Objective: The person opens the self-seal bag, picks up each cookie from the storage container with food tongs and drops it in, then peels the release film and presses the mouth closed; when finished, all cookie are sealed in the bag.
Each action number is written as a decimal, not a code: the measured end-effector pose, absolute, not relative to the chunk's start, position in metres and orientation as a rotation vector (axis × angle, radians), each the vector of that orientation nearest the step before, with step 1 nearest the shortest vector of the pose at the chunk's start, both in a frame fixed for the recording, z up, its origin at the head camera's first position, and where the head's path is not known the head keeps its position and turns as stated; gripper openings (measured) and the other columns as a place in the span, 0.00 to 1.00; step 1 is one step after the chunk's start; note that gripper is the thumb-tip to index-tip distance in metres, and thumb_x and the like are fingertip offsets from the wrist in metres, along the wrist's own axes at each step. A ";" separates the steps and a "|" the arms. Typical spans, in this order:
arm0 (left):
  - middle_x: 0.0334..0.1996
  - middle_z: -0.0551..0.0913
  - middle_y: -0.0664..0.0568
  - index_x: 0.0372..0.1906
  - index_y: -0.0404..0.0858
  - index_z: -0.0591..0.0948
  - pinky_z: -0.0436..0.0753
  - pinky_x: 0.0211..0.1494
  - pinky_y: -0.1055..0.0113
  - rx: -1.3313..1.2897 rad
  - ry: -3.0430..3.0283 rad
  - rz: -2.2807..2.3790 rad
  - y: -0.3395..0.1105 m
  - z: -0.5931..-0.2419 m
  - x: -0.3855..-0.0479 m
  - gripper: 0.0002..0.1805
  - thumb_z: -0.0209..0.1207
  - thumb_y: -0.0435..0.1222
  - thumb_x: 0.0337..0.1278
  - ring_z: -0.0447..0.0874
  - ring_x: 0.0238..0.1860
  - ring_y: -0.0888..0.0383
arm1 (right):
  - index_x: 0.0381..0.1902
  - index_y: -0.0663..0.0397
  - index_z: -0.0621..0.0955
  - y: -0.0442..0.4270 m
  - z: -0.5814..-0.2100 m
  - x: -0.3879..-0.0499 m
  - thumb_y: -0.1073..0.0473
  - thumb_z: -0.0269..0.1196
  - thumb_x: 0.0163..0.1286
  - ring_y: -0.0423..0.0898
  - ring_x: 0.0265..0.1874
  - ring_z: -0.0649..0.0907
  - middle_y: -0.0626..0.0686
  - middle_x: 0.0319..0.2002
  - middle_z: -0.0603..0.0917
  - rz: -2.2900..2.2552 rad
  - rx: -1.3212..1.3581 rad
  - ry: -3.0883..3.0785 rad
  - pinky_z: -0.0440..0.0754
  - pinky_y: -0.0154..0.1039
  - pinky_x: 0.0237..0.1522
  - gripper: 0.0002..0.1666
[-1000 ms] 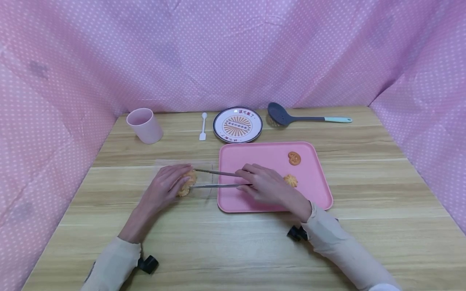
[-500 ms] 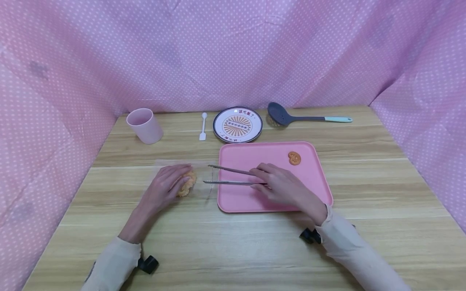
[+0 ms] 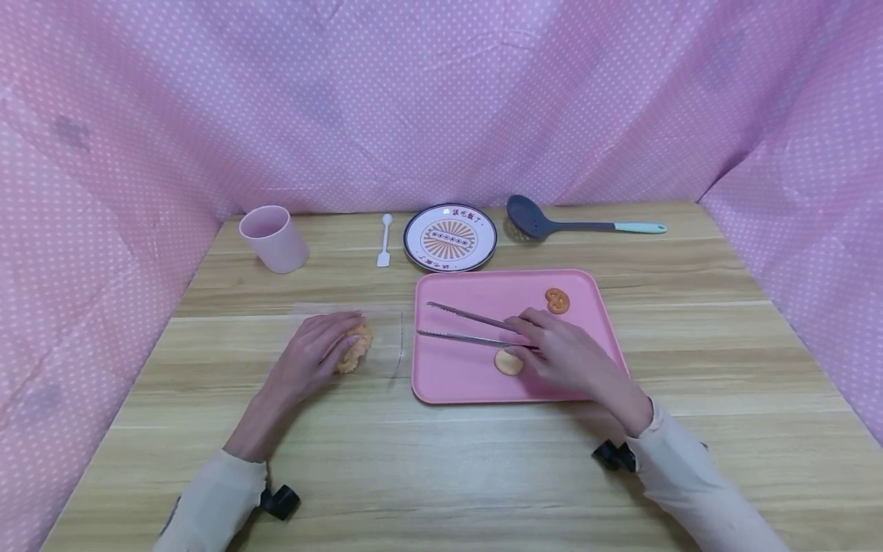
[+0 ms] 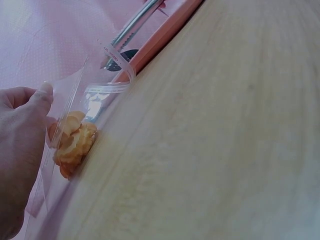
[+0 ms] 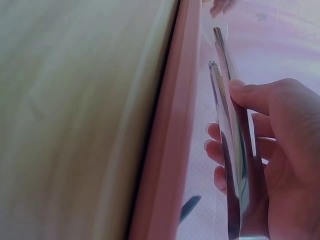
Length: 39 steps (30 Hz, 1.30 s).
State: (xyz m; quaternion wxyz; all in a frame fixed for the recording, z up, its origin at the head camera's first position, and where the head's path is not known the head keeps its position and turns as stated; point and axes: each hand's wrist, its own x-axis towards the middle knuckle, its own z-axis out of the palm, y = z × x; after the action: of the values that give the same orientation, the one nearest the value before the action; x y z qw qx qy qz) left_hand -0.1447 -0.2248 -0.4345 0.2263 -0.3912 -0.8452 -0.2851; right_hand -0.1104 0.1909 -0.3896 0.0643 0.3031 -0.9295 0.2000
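Note:
In the left wrist view, my left hand (image 4: 22, 135) pinches the edge of a clear plastic bag (image 4: 95, 102), whose mouth gapes toward the tray. Several cookies (image 4: 75, 147) lie inside the bag. My right hand (image 5: 285, 125) grips metal tongs (image 5: 225, 110) in the right wrist view; their tips stand apart with nothing between them. Seen from the head, the tongs are over the left part of the pink tray (image 3: 441, 383). A pale round cookie (image 3: 508, 363) lies on the tray just below the tongs, and a pretzel-shaped cookie (image 3: 557, 300) near its upper right.
Along the back stand a pink cup (image 3: 276, 241), a small white spoon (image 3: 385, 239), a round patterned plate (image 3: 450, 238) and a dark ladle (image 3: 531, 218) with a light green handle end. A pink dotted cloth (image 3: 441, 100) hangs behind the table.
My right hand and the empty tongs have moved right, from beside the bag to over the tray. The pale round cookie has come into view. The left hand has stayed in place.

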 end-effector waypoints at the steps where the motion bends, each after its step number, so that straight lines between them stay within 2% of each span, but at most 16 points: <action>1: 0.58 0.85 0.40 0.58 0.30 0.83 0.76 0.64 0.45 -1.078 -2.332 -0.791 -0.225 -0.434 -0.144 0.16 0.57 0.35 0.76 0.82 0.59 0.40 | 0.58 0.59 0.84 0.194 -0.390 -0.110 0.60 0.72 0.68 0.49 0.43 0.83 0.54 0.47 0.83 0.609 0.908 -2.806 0.87 0.48 0.44 0.22; 7: 0.58 0.85 0.40 0.58 0.30 0.83 0.75 0.65 0.46 -1.080 -2.341 -0.799 -0.224 -0.433 -0.144 0.16 0.58 0.35 0.76 0.81 0.59 0.40 | 0.57 0.61 0.85 0.214 -0.392 -0.109 0.62 0.74 0.66 0.53 0.45 0.84 0.58 0.49 0.84 0.592 0.869 -2.784 0.87 0.52 0.48 0.22; 13: 0.59 0.84 0.40 0.58 0.29 0.83 0.75 0.64 0.45 -1.076 -2.339 -0.767 -0.225 -0.434 -0.144 0.17 0.62 0.29 0.68 0.81 0.59 0.39 | 0.60 0.65 0.83 0.230 -0.389 -0.101 0.63 0.72 0.67 0.62 0.54 0.84 0.65 0.57 0.83 0.576 0.771 -2.832 0.85 0.61 0.49 0.24; 16: 0.59 0.84 0.40 0.59 0.30 0.83 0.75 0.64 0.44 -1.069 -2.349 -0.767 -0.225 -0.434 -0.143 0.17 0.62 0.29 0.68 0.81 0.60 0.40 | 0.61 0.65 0.82 0.237 -0.389 -0.098 0.64 0.71 0.67 0.60 0.48 0.84 0.63 0.54 0.83 0.557 0.740 -2.837 0.86 0.58 0.43 0.25; 21: 0.59 0.84 0.40 0.58 0.30 0.83 0.75 0.64 0.44 -1.070 -2.349 -0.770 -0.226 -0.435 -0.143 0.16 0.61 0.30 0.68 0.81 0.59 0.40 | 0.60 0.65 0.82 0.251 -0.391 -0.094 0.65 0.71 0.66 0.54 0.39 0.81 0.59 0.48 0.83 0.540 0.692 -2.856 0.85 0.52 0.39 0.25; 28: 0.58 0.84 0.40 0.58 0.29 0.83 0.75 0.64 0.44 -1.073 -2.339 -0.773 -0.226 -0.435 -0.144 0.16 0.61 0.30 0.69 0.82 0.59 0.39 | 0.58 0.66 0.82 0.271 -0.388 -0.087 0.68 0.69 0.64 0.56 0.39 0.81 0.60 0.46 0.82 0.516 0.643 -2.855 0.84 0.58 0.40 0.23; 33: 0.59 0.84 0.40 0.58 0.30 0.83 0.75 0.64 0.44 -1.062 -2.357 -0.768 -0.225 -0.434 -0.143 0.18 0.63 0.27 0.65 0.81 0.60 0.40 | 0.57 0.69 0.82 0.284 -0.389 -0.084 0.68 0.69 0.62 0.60 0.42 0.83 0.63 0.48 0.82 0.496 0.646 -2.799 0.84 0.63 0.42 0.24; 39: 0.60 0.84 0.41 0.60 0.31 0.83 0.75 0.65 0.44 -1.053 -2.375 -0.762 -0.225 -0.434 -0.142 0.20 0.64 0.26 0.63 0.81 0.60 0.41 | 0.57 0.69 0.82 0.298 -0.393 -0.081 0.67 0.72 0.61 0.60 0.40 0.83 0.62 0.46 0.83 0.488 0.624 -2.762 0.84 0.63 0.40 0.26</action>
State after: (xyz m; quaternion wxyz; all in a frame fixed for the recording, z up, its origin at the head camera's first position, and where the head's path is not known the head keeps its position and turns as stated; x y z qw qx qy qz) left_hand -0.1425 -0.2249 -0.4338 0.2154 -0.3797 -0.8566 -0.2749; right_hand -0.0807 0.2978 -0.3930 0.1335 0.2153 -0.9527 0.1681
